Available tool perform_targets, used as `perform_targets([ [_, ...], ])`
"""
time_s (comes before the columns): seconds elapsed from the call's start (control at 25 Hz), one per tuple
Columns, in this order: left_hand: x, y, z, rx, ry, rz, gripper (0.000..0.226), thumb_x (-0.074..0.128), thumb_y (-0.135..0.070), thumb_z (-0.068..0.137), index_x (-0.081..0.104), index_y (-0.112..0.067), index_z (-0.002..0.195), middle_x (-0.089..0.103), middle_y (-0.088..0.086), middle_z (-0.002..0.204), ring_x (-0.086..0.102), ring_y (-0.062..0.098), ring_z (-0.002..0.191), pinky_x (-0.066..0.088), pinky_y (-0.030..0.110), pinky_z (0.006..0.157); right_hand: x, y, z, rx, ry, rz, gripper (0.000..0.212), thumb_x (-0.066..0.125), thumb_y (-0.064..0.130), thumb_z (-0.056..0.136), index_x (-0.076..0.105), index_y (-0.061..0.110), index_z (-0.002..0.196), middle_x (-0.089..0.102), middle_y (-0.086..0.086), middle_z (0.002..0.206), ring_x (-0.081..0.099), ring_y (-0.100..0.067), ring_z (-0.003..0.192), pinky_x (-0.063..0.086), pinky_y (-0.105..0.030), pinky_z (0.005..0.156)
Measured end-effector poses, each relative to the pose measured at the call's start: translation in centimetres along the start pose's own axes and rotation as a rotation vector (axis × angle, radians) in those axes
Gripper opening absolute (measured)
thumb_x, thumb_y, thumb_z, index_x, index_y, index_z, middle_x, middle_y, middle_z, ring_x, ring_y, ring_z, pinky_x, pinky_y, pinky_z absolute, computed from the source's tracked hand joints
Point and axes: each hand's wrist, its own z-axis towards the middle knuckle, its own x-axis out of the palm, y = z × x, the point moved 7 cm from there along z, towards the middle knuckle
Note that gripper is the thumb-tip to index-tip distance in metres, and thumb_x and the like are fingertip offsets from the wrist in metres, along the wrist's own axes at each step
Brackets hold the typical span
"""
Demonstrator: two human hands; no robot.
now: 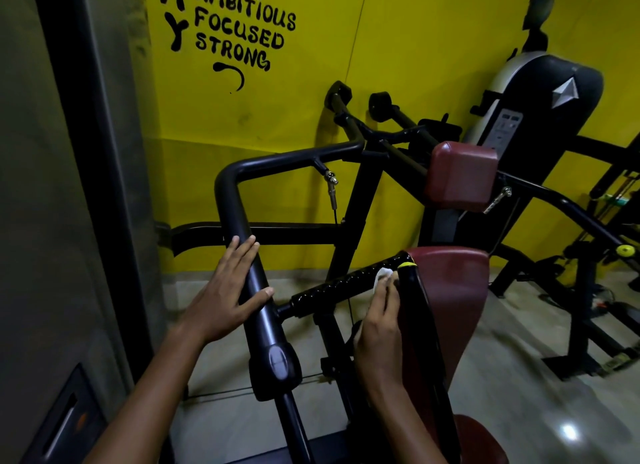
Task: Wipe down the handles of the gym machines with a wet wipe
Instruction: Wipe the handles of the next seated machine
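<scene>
A black ribbed handle [341, 285] juts out from the machine's thick black arm [242, 228], ending at a yellow-ringed tip beside the maroon pad. My right hand [379, 328] holds a white wet wipe [382, 275] against the far end of this handle, fingers curled around the wipe. With fingers straight, my left hand [228, 290] rests flat on the thick black arm just above where the handle joins it.
A maroon seat back [453, 297] stands right of the handle, and a maroon chest pad [460, 176] sits higher up. Two more black handles [346, 98] rise near the yellow wall. A grey pillar [52, 186] stands on the left. More machines are at the right.
</scene>
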Motion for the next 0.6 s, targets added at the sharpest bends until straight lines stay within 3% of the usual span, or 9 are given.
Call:
perform_targets([
  [0.08,0.0,0.1,0.0,-0.002,0.0,-0.005,0.092,0.028,-0.079,0.079,0.008,-0.026,0.152,-0.003,-0.018,0.158,-0.014,0.0,0.143,0.011,0.039,0.114,0.2,0.0,0.0,-0.011,0.009,0.032,0.079,0.042,-0.021,0.077,0.01,-0.002,0.147,0.006,-0.016,0.155,0.021,-0.027,0.141,0.017,-0.02,0.11],
  [0.12,0.0,0.1,0.0,-0.002,0.001,-0.007,0.092,0.028,-0.079,0.078,0.008,-0.026,0.152,-0.003,-0.017,0.158,-0.014,0.0,0.143,0.012,0.039,0.115,0.4,-0.2,0.2,-0.001,0.007,0.056,0.078,0.04,-0.02,0.079,0.009,-0.001,0.147,0.008,-0.017,0.155,0.019,-0.027,0.142,0.013,-0.016,0.111],
  [0.16,0.1,0.1,0.0,-0.002,0.001,-0.009,0.093,0.028,-0.079,0.078,0.008,-0.026,0.152,-0.002,-0.017,0.158,-0.014,0.001,0.143,0.011,0.04,0.115,0.5,-0.7,0.5,0.026,-0.004,0.08,0.075,0.04,-0.019,0.081,0.01,-0.001,0.147,0.019,-0.02,0.153,0.026,-0.029,0.14,0.017,-0.015,0.111],
  [0.24,0.0,0.1,0.0,-0.002,0.0,-0.011,0.093,0.028,-0.079,0.079,0.008,-0.026,0.152,-0.002,-0.016,0.159,-0.014,0.001,0.144,0.012,0.04,0.115,0.4,-1.4,1.1,0.069,-0.043,0.112,0.068,0.041,-0.015,0.085,0.015,-0.003,0.146,0.041,-0.026,0.137,0.046,-0.034,0.125,0.04,-0.028,0.105],
  [0.32,0.1,0.1,0.0,-0.001,-0.004,-0.008,0.091,0.03,-0.077,0.079,0.008,-0.026,0.152,-0.002,-0.017,0.158,-0.014,0.001,0.144,0.012,0.04,0.115,0.2,-1.3,1.2,0.052,-0.054,0.106,0.068,0.042,-0.016,0.084,0.017,-0.004,0.145,0.043,-0.027,0.135,0.049,-0.036,0.122,0.044,-0.038,0.103],
  [0.4,0.1,0.0,0.0,-0.001,-0.007,-0.009,0.09,0.031,-0.075,0.08,0.008,-0.026,0.152,-0.002,-0.017,0.158,-0.014,0.001,0.144,0.011,0.039,0.114,0.1,-0.8,0.8,0.017,-0.039,0.048,0.072,0.048,-0.019,0.077,0.021,-0.007,0.143,0.035,-0.029,0.143,0.048,-0.038,0.124,0.038,-0.034,0.103],
  [0.52,0.1,0.0,0.0,0.001,-0.012,-0.009,0.089,0.032,-0.074,0.08,0.008,-0.026,0.152,-0.003,-0.017,0.158,-0.014,0.0,0.143,0.01,0.037,0.114,0.4,0.3,0.1,-0.035,0.026,-0.043,0.08,0.059,-0.025,0.062,0.035,-0.011,0.137,0.035,-0.028,0.144,0.062,-0.036,0.105,0.054,-0.027,0.079],
  [0.6,0.1,0.0,0.0,-0.002,-0.014,-0.007,0.089,0.031,-0.074,0.079,0.008,-0.026,0.151,-0.003,-0.017,0.158,-0.014,0.0,0.143,0.01,0.037,0.113,0.4,1.0,-0.1,-0.088,0.064,-0.112,0.084,0.065,-0.028,0.049,0.045,-0.012,0.129,0.044,-0.029,0.137,0.067,-0.034,0.094,0.056,-0.024,0.065],
])
